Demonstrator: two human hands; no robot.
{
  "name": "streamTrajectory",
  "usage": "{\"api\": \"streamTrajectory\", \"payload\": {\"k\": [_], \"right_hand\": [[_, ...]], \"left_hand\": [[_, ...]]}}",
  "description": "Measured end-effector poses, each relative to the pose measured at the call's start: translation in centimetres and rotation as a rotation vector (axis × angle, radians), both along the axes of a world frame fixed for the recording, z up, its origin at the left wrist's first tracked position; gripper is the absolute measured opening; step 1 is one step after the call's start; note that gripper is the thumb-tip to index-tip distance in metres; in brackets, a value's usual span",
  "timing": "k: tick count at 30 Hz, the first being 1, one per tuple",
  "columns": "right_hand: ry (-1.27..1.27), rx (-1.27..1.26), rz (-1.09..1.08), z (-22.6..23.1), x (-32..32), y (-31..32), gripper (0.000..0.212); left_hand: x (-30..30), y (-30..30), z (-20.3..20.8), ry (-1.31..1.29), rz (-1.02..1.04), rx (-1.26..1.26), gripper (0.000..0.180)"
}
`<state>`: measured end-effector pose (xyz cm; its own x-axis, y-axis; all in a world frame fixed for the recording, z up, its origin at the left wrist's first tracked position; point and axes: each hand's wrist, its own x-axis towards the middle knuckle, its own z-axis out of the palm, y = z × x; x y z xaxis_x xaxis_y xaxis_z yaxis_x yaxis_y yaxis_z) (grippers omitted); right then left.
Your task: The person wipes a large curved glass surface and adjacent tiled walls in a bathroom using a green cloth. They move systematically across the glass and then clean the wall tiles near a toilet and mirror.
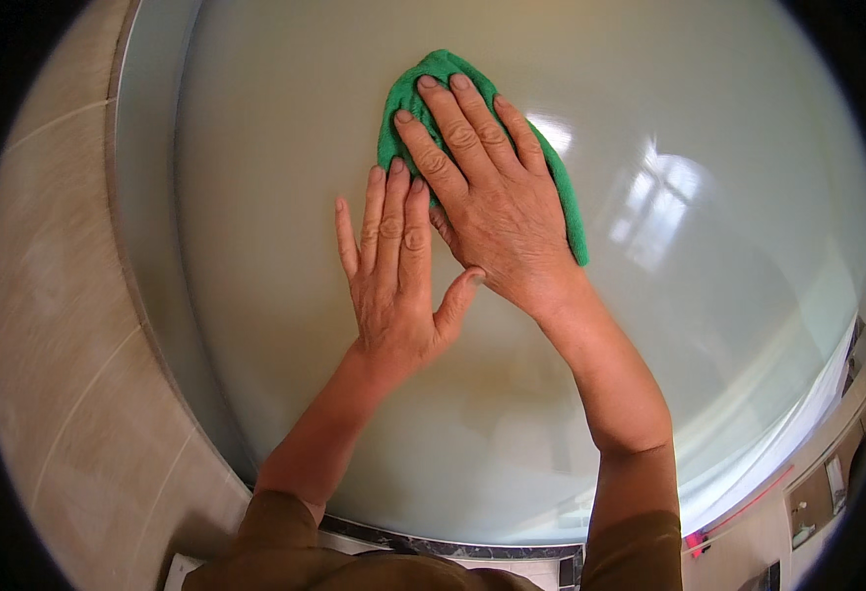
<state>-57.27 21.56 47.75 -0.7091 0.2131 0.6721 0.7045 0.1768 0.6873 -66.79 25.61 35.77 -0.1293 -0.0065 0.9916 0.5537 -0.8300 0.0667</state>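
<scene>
A green cloth [443, 69] lies bunched against a smooth, glossy pale grey-green panel [275, 197]. My right hand [497, 192] is flat on top of the cloth, fingers stretched out and pressing it to the surface; its palm hides much of the cloth. One cloth edge hangs out past the wrist on the right. To the left, my left hand [393, 276] rests flat on the panel with its fingers extended. Its middle fingertips reach the cloth's lower left edge, and its thumb tip meets the right wrist.
Along the left side of the panel runs a grey frame [147, 197], with beige tiled wall [59, 295] beyond it. Bright window reflections [659, 197] show on the right of the panel. A dark trim strip [403, 542] borders the bottom. Shelves with small items [817, 502] stand at lower right.
</scene>
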Motion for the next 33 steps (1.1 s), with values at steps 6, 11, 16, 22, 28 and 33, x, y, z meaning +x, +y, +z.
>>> {"api": "streamTrajectory", "payload": {"k": [6,11,16,22,28,33], "right_hand": [[-0.069,0.006,-0.010,0.9,3.0,-1.2,0.067],[-0.064,0.000,-0.086,2.3,7.5,-4.5,0.067],[0.023,0.066,-0.124,2.4,12.2,-6.9,0.070],[0.093,0.143,-0.145,2.3,17.4,-9.2,0.064],[0.130,0.164,-0.134,2.0,22.4,-11.4,0.059],[0.134,0.141,-0.029,1.0,27.3,-12.2,0.063]], "left_hand": [[2.6,-1.5,0.4,0.018,-0.044,0.002,0.082],[5.2,-3.2,1.2,0.155,-0.045,0.007,0.085],[8.9,-5.3,2.7,0.235,-0.126,0.033,0.088],[13.6,-7.0,3.8,0.283,-0.176,0.079,0.090],[17.7,-7.5,4.4,0.319,-0.214,0.137,0.088],[19.7,-8.1,4.4,0.387,-0.210,0.199,0.081]]}}
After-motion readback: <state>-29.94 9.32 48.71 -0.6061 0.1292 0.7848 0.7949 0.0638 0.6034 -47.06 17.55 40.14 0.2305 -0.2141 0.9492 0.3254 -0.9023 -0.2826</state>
